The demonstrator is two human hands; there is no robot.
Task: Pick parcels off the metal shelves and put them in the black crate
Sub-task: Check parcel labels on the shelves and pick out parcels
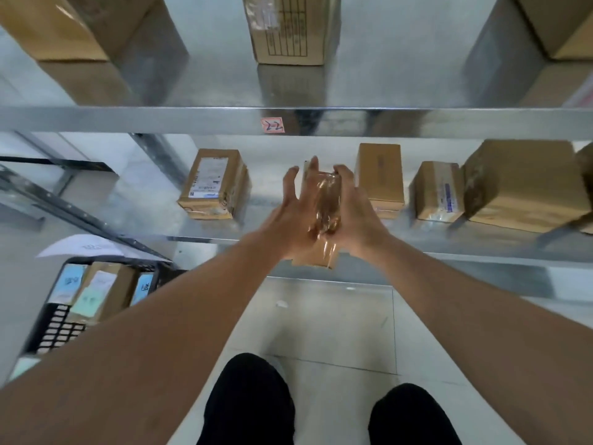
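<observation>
The left hand (290, 216) and right hand (353, 207) press in from either side on a narrow brown cardboard parcel wrapped in clear tape (322, 213), the left fingers nearly straight, the right curled over its far end, holding it at the front edge of the lower shiny metal shelf (481, 245). Other brown cardboard boxes (213, 184) stand on that shelf on both sides. The black plastic lattice crate (57, 329) sits on the floor at lower left, already holding labelled parcels.

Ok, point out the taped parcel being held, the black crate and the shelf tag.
taped parcel (322, 200), head view, its glossy taped top.
black crate (56, 329), head view, its lattice wall.
shelf tag (272, 125), head view, its middle.
</observation>
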